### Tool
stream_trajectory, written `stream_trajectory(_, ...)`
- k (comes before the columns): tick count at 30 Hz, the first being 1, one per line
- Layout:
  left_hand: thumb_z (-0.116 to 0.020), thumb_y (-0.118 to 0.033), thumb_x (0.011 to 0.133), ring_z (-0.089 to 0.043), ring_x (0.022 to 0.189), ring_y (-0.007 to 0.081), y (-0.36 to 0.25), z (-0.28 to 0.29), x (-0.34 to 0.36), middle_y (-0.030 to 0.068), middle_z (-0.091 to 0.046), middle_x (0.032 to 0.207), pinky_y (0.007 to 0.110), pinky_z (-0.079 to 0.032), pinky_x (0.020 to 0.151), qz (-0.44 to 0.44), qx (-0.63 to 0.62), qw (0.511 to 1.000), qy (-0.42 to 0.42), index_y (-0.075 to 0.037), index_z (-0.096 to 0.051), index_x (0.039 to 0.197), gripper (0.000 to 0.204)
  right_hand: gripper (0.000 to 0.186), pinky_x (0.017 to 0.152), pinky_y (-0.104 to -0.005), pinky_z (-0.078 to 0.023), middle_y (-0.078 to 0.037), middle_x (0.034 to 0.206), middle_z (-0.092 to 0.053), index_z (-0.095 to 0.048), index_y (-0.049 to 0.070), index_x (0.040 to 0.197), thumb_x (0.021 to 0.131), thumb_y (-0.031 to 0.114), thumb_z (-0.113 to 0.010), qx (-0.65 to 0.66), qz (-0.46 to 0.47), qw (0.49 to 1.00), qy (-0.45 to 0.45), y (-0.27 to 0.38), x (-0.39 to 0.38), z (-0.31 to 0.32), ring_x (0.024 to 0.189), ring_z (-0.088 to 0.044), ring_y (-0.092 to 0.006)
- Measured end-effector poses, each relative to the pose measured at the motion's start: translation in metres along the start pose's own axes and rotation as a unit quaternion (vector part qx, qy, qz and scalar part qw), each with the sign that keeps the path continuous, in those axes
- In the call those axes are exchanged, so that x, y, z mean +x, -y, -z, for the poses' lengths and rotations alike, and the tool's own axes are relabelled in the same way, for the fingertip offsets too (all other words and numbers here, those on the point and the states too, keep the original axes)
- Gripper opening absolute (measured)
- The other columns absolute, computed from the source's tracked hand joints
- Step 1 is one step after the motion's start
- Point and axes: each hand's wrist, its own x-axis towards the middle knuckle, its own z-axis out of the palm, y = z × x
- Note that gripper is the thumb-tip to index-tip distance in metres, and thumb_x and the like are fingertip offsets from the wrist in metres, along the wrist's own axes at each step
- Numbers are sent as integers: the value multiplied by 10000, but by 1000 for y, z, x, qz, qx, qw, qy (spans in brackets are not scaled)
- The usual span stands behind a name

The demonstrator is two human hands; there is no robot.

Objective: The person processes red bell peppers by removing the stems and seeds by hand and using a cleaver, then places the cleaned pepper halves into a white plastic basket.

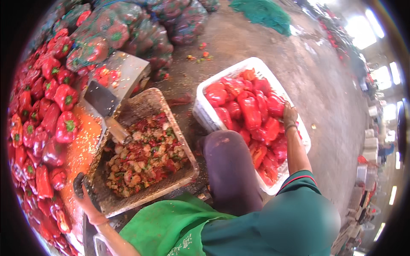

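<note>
My left hand (86, 197), its fingers covered in black, is beside the left wall of a dirty crate (164, 100). Its fingers are apart and hold nothing visible. Inside that crate lie pepper cores and seeds (143, 158). A cleaver (102, 99) with a wooden handle rests over the crate's far left corner. At the right, my right hand (290, 113) is closed over the far right rim of a white plastic basket (207, 112). Cored red bell peppers (250, 112) fill the basket, one lying right against the fingers.
Whole red peppers (50, 115) are heaped along the left. Green mesh sacks (115, 36) of peppers stand behind them, next to a seed-strewn metal stand (128, 70). A green net (262, 15) lies on the concrete floor (333, 111). My knee (230, 164) is between crate and basket.
</note>
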Motion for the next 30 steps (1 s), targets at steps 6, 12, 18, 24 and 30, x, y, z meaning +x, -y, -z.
stream_trajectory(6,-665,-107,888,-625,1029,185,-30,-52,-11,107,-661,1147,322,-484,928,63,58,992,-93,-41,-578,1252,379,432,963,-434,-457,-241,1279,-550,-542,45,1281,874,147,-441,-159,415,888,-121,-52,66,-12,1159,-546,-350)
stream_trajectory(12,-641,27,807,-661,802,123,-99,-38,-32,111,-705,879,289,-524,740,-120,52,983,-131,-20,-679,1045,246,355,887,-417,-505,-238,1140,-639,-620,-39,1142,881,202,-613,-37,270,959,-78,116,38,19,1044,-625,-351)
stream_trajectory(18,-684,-50,792,-689,812,309,-74,-12,-27,156,-688,850,354,-528,728,-65,33,988,-137,-44,-664,998,208,244,795,-290,-530,-93,1089,-657,-632,-16,1133,920,98,-595,426,365,781,274,398,-148,81,935,-630,-153)
stream_trajectory(24,-669,-83,796,-656,823,369,-83,17,-31,179,-675,874,405,-522,722,-45,62,984,-163,-58,-652,993,199,285,799,-316,-542,-133,1031,-658,-670,61,1062,796,134,-742,419,646,562,303,568,-416,129,883,-662,-232)
stream_trajectory(30,-664,-73,806,-662,837,364,-87,46,-37,193,-673,902,397,-520,732,-21,94,981,-167,-24,-636,1008,210,489,826,-446,-513,-102,1163,-558,-578,125,1162,715,189,-765,379,766,487,182,634,-570,122,1082,-556,-299)
